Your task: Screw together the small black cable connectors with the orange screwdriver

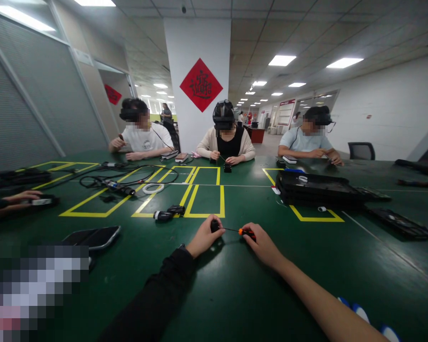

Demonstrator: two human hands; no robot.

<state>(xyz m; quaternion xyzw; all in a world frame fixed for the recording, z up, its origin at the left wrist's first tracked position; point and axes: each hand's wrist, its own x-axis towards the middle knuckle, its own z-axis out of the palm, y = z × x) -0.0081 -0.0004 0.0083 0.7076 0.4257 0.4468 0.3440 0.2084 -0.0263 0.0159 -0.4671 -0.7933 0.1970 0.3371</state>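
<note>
Above the green table (214, 294), my left hand (202, 239) is closed around a small black part (214, 226); most of it is hidden by the fingers. My right hand (266, 244) grips a screwdriver (248, 233) by its black and orange handle. The thin shaft points left and reaches the fingers of my left hand. Whether its tip touches the black part I cannot make out. Just beyond my left hand lie black cylindrical pieces (169, 213), one with a white band.
Black trays (312, 187) are stacked at the right, near a dark panel (399, 223). Tangled black cables (117, 183) and a white coil (153, 189) lie at the left. A phone-like slab (92, 236) sits nearer. Three people sit across; another person's hand (23, 196) is at far left.
</note>
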